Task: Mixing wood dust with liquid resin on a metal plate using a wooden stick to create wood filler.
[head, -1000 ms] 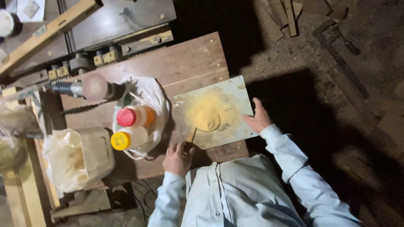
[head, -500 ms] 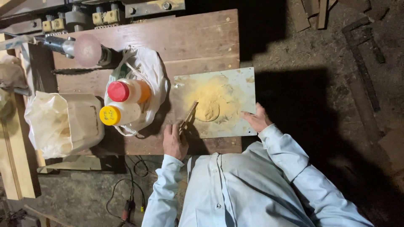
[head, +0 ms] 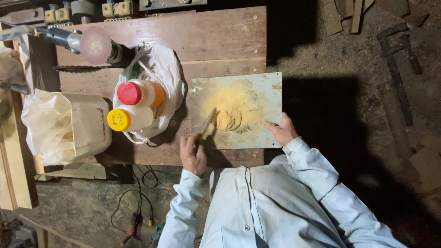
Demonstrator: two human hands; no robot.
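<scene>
Both arms reach forward over the brown wooden table [head: 183, 36]. The left hand [head: 193, 154] is curled shut around a thin flat scraper stick [head: 206, 123], tip in the yellow powdery paste mound [head: 228, 112]. The right hand [head: 281, 129] lies fairly flat, fingers pressing the pale metal sheet [head: 262, 87] near its edge.

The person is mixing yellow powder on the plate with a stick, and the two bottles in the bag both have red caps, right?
Not quite. In the head view only one bottle has a red cap; the other bottle has a yellow cap. The rest holds: the left hand works a stick in the powder on the plate.
</scene>
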